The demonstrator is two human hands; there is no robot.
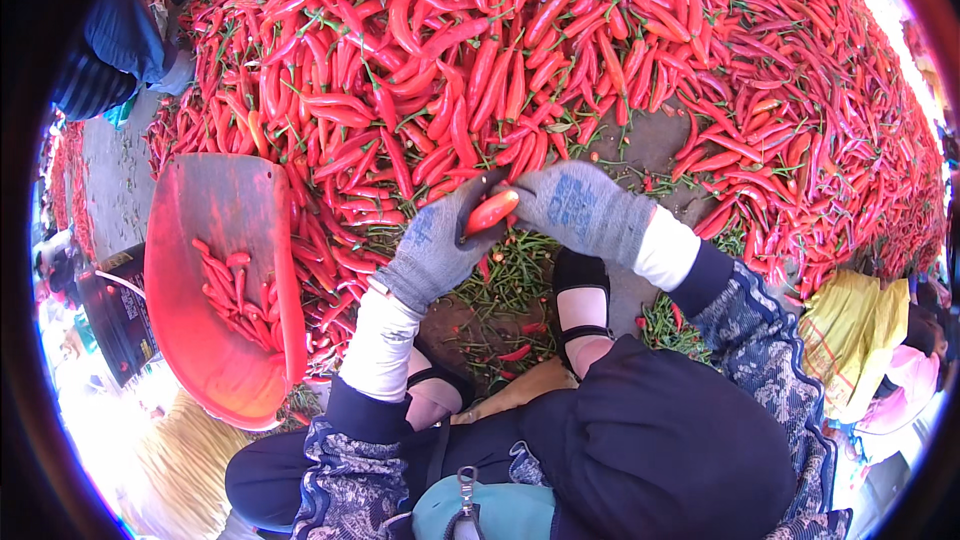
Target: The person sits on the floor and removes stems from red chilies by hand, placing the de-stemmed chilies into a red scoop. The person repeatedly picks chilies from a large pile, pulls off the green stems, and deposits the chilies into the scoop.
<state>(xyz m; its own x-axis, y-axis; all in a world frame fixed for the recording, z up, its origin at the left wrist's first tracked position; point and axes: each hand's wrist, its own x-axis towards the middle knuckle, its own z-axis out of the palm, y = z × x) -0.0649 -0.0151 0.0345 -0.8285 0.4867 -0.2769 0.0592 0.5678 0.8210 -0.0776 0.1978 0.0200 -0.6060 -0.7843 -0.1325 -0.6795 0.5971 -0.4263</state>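
My left hand (439, 244), in a grey work glove with blue print, is closed around a red chili pepper (491, 213). The pepper's blunt, paler end points up and to the right. My right hand (581, 204), gloved alike, meets that end with its fingertips bent in. What lies between those fingertips is hidden. Beyond both hands rises a large heap of red chili peppers (450, 82), many with green stems. Below the hands, loose green stems (517, 277) litter the ground between my feet.
A red plastic scoop-shaped container (169, 300) at left holds several stemless-looking chili peppers (240, 300). Behind it stands a dark box-like container (120, 319). More chili peppers (817, 112) spread at right, near a yellow woven sack (855, 337). Another person's dark clothing (124, 30) shows upper left.
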